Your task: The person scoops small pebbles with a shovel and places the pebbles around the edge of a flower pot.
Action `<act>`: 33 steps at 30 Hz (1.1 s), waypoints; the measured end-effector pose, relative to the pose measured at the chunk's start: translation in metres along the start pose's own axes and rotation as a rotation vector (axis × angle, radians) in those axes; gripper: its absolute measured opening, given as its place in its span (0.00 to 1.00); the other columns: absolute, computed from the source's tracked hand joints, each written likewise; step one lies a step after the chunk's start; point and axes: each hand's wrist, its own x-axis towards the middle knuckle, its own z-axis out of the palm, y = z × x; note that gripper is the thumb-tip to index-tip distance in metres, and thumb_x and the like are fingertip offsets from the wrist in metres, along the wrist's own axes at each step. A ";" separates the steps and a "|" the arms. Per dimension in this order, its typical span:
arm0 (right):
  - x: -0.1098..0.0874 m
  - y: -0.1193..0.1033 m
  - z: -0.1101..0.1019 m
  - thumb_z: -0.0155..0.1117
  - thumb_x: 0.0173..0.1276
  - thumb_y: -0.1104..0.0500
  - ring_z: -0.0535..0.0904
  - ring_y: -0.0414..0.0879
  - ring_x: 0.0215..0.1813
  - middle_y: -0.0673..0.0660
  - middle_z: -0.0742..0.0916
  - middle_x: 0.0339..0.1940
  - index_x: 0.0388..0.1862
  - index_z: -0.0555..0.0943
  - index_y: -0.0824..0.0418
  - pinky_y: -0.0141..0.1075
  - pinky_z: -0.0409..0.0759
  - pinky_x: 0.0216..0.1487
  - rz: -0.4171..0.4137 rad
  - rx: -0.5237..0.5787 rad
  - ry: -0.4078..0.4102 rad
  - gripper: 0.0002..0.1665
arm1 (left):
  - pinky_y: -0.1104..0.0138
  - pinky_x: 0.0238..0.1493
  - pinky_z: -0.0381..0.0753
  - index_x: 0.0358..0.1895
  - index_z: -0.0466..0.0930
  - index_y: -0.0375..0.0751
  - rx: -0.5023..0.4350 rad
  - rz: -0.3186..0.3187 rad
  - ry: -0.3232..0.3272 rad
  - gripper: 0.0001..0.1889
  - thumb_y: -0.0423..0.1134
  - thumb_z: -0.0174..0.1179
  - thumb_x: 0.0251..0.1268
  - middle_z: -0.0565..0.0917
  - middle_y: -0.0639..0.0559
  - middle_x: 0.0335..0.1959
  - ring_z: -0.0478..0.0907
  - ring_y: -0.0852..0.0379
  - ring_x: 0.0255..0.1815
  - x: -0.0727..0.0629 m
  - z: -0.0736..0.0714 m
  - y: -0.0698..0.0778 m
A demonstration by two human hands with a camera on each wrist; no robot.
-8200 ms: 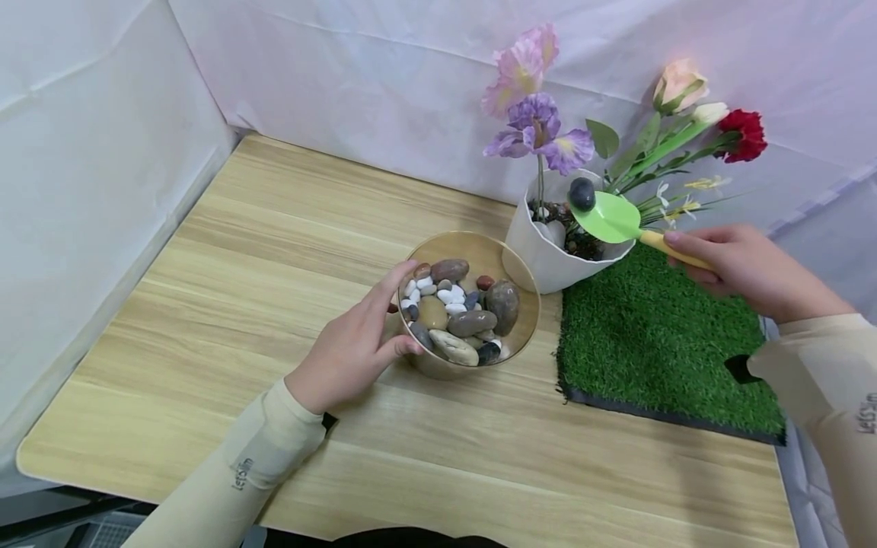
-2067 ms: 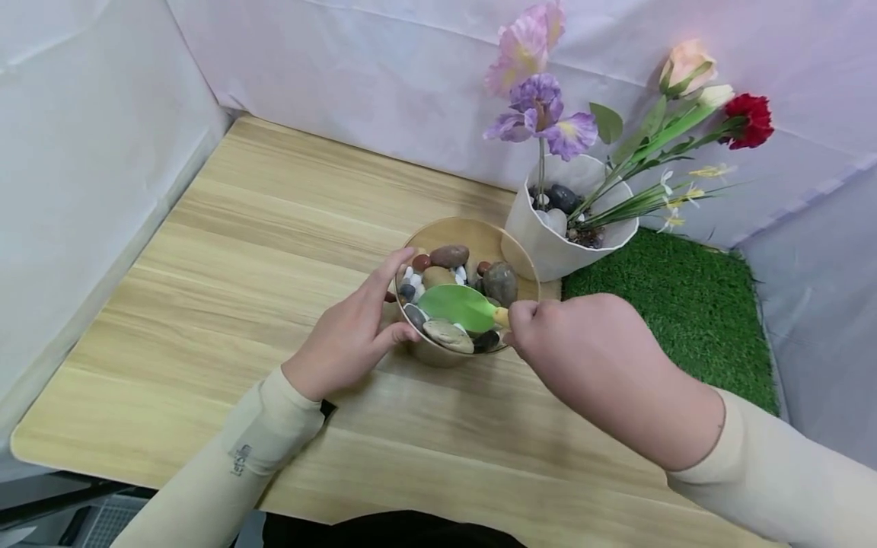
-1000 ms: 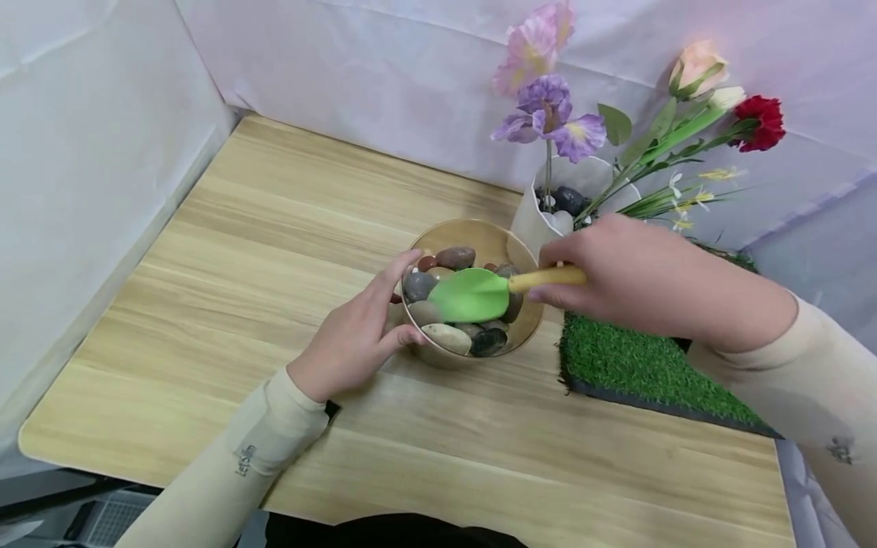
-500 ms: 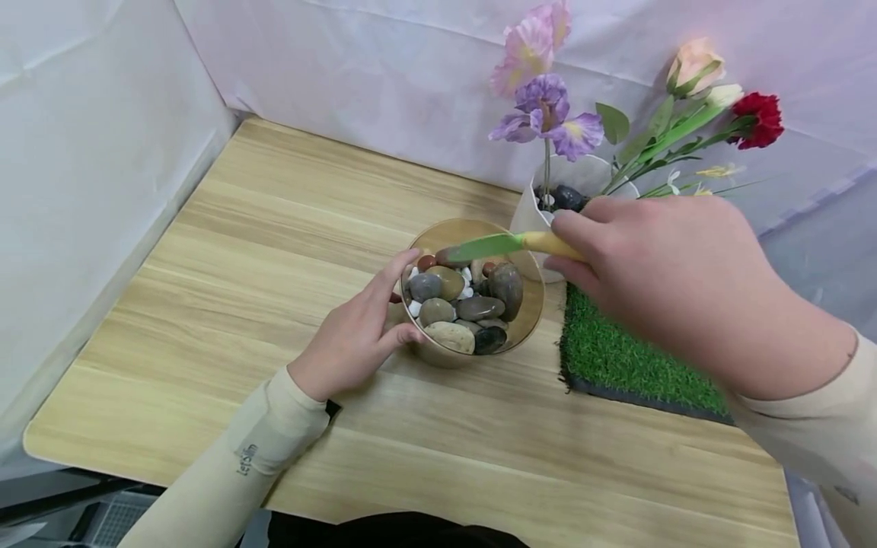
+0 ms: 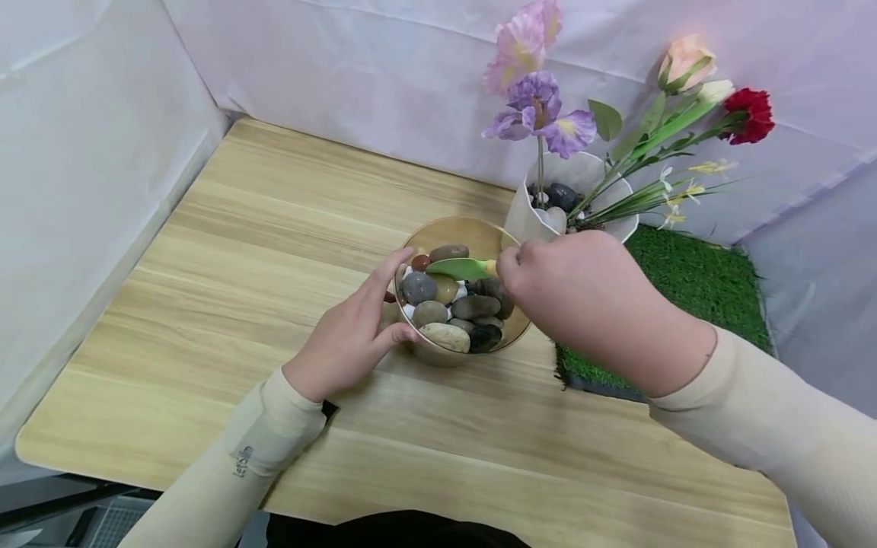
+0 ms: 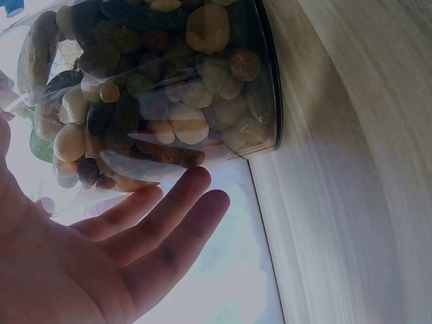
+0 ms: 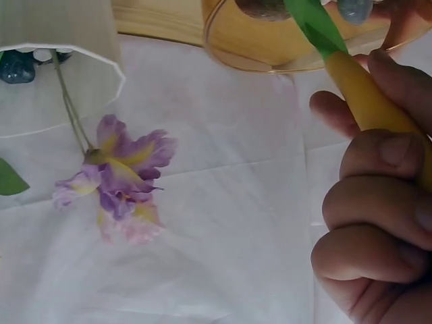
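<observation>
- Already a dark stone [image 5: 563, 196] and paler ones [image 5: 557, 220] sit in the white pot [image 5: 522, 218].
- Many stones [image 5: 476, 307] are left in the amber bowl [image 5: 483, 234] on the worktop [image 5: 294, 221].
- Left hand [image 5: 346, 339], fingers spread and nearly straight, touches the bowl's side.
- Right hand [image 5: 592, 301] grips the trowel [image 5: 457, 268], blade over the bowl's stones, load unclear.

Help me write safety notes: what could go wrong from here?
The green trowel might flick stones out, since its blade is right over some. The bowl could slide or tip if pushed, as the left grip touches just one side. The right grip, apparently near the white pot, may bump it.
</observation>
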 end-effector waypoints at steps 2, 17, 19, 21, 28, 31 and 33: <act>0.001 -0.004 -0.001 0.58 0.61 0.82 0.55 0.41 0.19 0.49 0.64 0.16 0.20 0.62 0.57 0.40 0.60 0.13 0.000 -0.010 0.006 0.25 | 0.44 0.44 0.86 0.90 0.41 0.65 -0.001 0.000 0.000 0.54 0.84 0.38 0.64 0.62 0.52 0.86 0.82 0.43 0.62 0.000 0.000 0.000; 0.003 0.039 0.020 0.67 0.83 0.45 0.74 0.41 0.22 0.45 0.81 0.20 0.36 0.90 0.53 0.44 0.77 0.28 0.267 0.603 -0.429 0.17 | 0.44 0.45 0.86 0.90 0.42 0.62 -0.014 0.010 0.007 0.55 0.84 0.38 0.63 0.64 0.49 0.84 0.83 0.43 0.62 0.000 0.001 -0.001; 0.002 0.045 0.026 0.66 0.84 0.44 0.72 0.42 0.22 0.45 0.80 0.20 0.37 0.91 0.53 0.43 0.75 0.30 0.274 0.683 -0.443 0.18 | 0.44 0.45 0.86 0.89 0.42 0.61 -0.010 0.015 0.011 0.55 0.85 0.37 0.63 0.65 0.49 0.84 0.83 0.43 0.62 0.000 0.001 -0.001; 0.002 0.051 0.030 0.65 0.84 0.43 0.70 0.42 0.22 0.45 0.77 0.19 0.37 0.91 0.52 0.43 0.73 0.31 0.283 0.741 -0.454 0.19 | 0.44 0.45 0.86 0.89 0.42 0.61 -0.009 0.014 0.013 0.55 0.85 0.37 0.63 0.65 0.49 0.84 0.83 0.44 0.62 -0.001 0.000 -0.001; -0.002 0.056 0.036 0.63 0.84 0.38 0.65 0.44 0.21 0.47 0.72 0.18 0.41 0.84 0.52 0.43 0.68 0.29 0.354 0.804 -0.519 0.20 | 0.44 0.46 0.86 0.89 0.43 0.60 -0.014 0.003 0.006 0.55 0.84 0.38 0.64 0.65 0.49 0.84 0.83 0.44 0.63 0.000 0.000 -0.001; -0.008 0.057 0.034 0.66 0.83 0.40 0.62 0.43 0.19 0.47 0.70 0.17 0.46 0.80 0.52 0.41 0.67 0.25 0.420 0.875 -0.518 0.17 | 0.44 0.45 0.86 0.89 0.43 0.61 -0.013 0.006 0.001 0.55 0.84 0.39 0.64 0.65 0.50 0.84 0.83 0.44 0.62 0.000 0.000 0.000; -0.011 0.056 0.032 0.66 0.83 0.41 0.60 0.43 0.18 0.47 0.68 0.15 0.48 0.78 0.52 0.40 0.65 0.22 0.450 0.928 -0.513 0.16 | 0.44 0.45 0.86 0.89 0.43 0.62 -0.006 0.006 0.006 0.54 0.84 0.39 0.64 0.66 0.50 0.83 0.83 0.44 0.62 -0.001 -0.001 -0.001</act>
